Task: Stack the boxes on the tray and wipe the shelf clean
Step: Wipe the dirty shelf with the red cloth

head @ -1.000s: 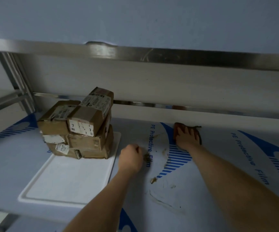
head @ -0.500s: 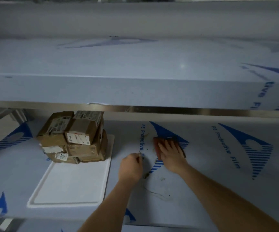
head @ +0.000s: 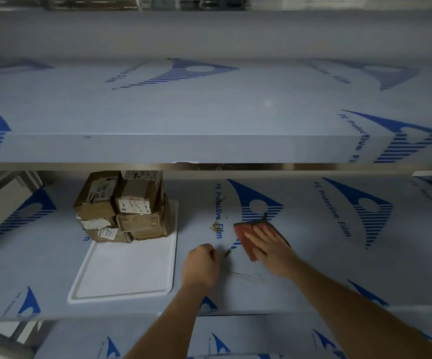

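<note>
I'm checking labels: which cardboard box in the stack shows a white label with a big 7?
The top right box, nearest the right hand; its front label shows the 7.

Right hand [head: 269,248] flat on cloth [head: 247,237]

Above the hands runs an upper shelf board wrapped in pale blue-printed protective film [head: 209,112], its bare steel front rail [head: 235,166] showing along the lower edge. Left of the hands, grey metal frame posts [head: 25,178] stand at the rack's side. Below the forearms lies a lower film-covered shelf level [head: 248,335].
</note>
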